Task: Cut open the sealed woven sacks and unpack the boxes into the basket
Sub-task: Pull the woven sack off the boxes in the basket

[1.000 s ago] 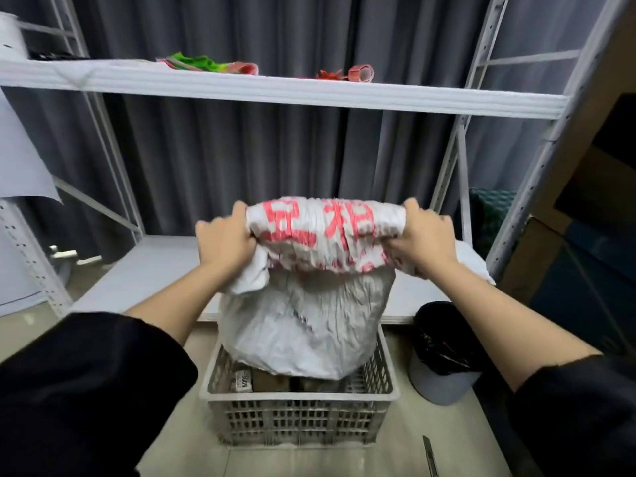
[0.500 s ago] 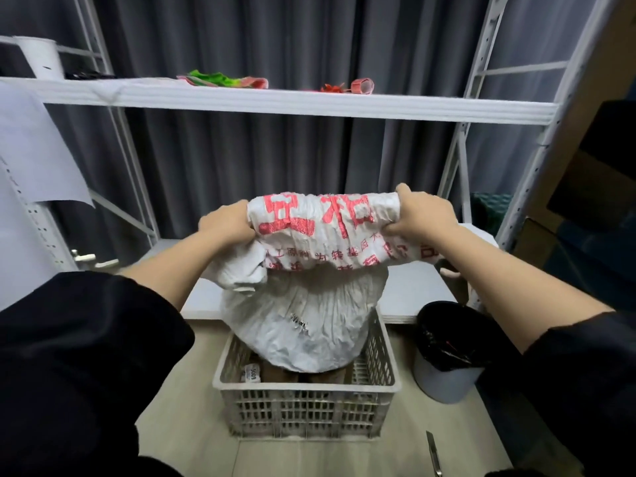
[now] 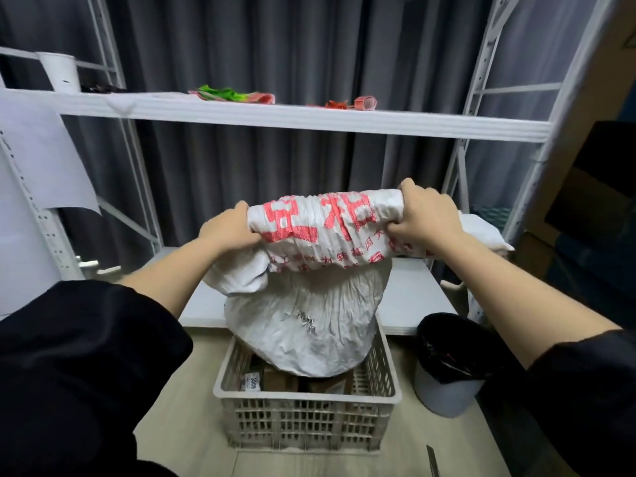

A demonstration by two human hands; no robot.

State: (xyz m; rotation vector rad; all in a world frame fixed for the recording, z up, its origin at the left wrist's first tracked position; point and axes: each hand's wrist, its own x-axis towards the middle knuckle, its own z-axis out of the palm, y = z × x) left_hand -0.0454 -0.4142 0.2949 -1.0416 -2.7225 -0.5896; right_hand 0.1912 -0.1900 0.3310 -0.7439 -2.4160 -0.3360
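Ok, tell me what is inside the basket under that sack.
Brown boxes, one with a white label, lie in the basket. The sack hanging from both hands covers the middle and back, so the rest is hidden.

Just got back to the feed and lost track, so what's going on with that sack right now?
A person grips a white woven sack with red print by its bunched upper end, left hand and right hand at either side. They hold it upended over a pale slotted plastic basket on the floor. A few brown cardboard boxes already lie in the basket. A black-lined bin stands to its right.
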